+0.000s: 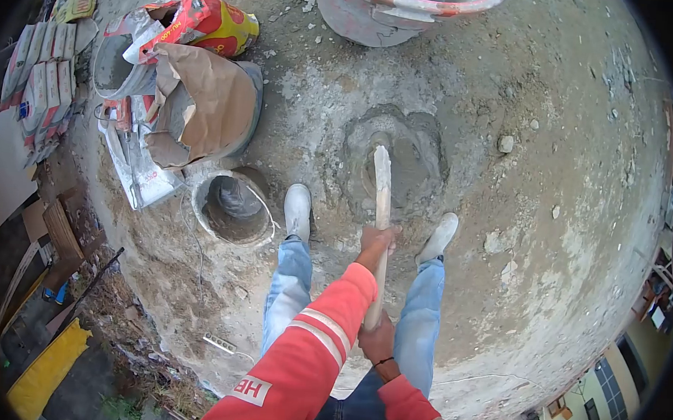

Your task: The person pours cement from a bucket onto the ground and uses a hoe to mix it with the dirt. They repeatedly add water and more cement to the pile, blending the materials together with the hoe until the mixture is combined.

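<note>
Both my hands grip a long pale wooden tool handle (384,205). My left hand (380,240) is closed around its middle, farther from my body. Nearer to me, my right hand (378,342) is wrapped round the lower end. The handle's far end reaches over a patch of wet grey cement mix (418,165) on the ground. A grey, mix-coated part shows at that end, but the tool head's shape cannot be made out. My light-coloured boots (297,211) stand apart on the near side of the patch.
A mix-coated bucket (229,235) stands by my left foot. Behind it are an open brown paper sack (219,96) and a red-yellow bag (228,31). A large tub (365,17) stands ahead; stacked bags (45,84) lie far left. A power strip (219,343) lies lower left.
</note>
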